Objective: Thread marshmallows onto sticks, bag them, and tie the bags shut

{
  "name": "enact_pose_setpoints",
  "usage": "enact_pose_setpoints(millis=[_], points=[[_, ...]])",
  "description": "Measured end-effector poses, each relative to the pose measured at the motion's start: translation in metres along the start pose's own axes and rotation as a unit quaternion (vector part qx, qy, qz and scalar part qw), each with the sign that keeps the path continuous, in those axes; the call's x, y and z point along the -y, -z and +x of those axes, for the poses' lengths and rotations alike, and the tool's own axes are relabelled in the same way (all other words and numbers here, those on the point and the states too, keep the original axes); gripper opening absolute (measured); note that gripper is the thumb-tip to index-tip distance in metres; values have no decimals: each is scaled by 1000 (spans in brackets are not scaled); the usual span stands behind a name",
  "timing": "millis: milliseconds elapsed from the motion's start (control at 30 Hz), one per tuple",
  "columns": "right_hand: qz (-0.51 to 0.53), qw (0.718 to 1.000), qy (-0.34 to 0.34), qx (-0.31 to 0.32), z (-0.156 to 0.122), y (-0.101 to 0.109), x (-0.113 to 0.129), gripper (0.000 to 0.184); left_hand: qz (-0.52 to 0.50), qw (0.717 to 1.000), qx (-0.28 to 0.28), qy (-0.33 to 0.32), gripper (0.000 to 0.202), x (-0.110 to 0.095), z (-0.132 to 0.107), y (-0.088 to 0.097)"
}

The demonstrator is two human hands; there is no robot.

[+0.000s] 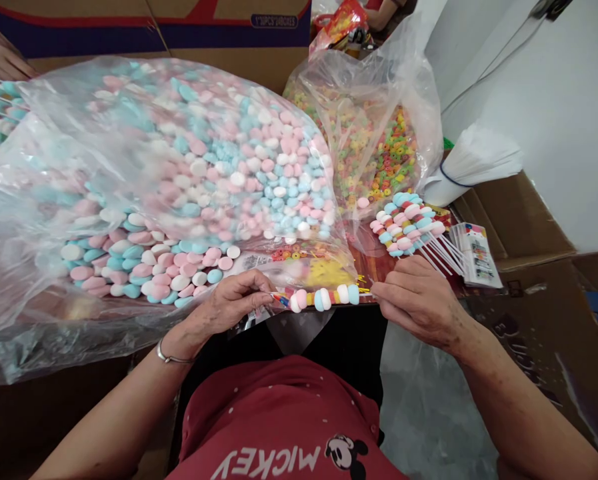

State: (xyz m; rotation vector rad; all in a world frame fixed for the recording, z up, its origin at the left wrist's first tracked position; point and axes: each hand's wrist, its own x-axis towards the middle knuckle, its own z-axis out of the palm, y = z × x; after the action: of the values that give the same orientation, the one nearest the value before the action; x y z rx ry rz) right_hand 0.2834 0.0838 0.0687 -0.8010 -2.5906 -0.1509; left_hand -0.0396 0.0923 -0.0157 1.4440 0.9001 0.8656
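Observation:
Between my two hands, level above my lap, lies a marshmallow skewer (323, 298) of pink, blue and white marshmallows with red and yellow rings between them. My left hand (246, 295) is closed in a pinch at its left end, on a small colourful printed wrapper (281, 300). How far that wrapper reaches over the marshmallows I cannot tell. My right hand (416, 300) is closed round the thin white stick at the other end, its tip hidden by my fingers. Beyond my right hand lies a pile of finished-looking marshmallow skewers (406, 223) with bare white sticks.
A large clear bag of marshmallows (219, 160) spreads over the left, loose marshmallows (149, 263) at its mouth. Behind right stands a bag of coloured rings (389, 147). A cup of white sticks (479, 160), printed packets (479, 257) and cardboard boxes (523, 220) lie right. Another person's hand (9, 63) shows far left.

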Motion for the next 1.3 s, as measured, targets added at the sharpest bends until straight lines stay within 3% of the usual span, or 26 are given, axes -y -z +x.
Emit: enact_pose_setpoints(millis=[300, 533, 800, 1300], points=[[-34, 999, -14, 1, 4, 7, 0, 9, 94, 995, -25, -34, 25, 4, -4, 4], [-51, 999, -1, -12, 8, 11, -3, 8, 103, 994, 6, -31, 30, 8, -4, 5], [-57, 998, -21, -20, 8, 16, -9, 7, 97, 995, -3, -8, 29, 8, -3, 4], [-41, 995, -40, -80, 4, 2, -3, 10, -67, 992, -41, 100, 32, 3, -2, -9]])
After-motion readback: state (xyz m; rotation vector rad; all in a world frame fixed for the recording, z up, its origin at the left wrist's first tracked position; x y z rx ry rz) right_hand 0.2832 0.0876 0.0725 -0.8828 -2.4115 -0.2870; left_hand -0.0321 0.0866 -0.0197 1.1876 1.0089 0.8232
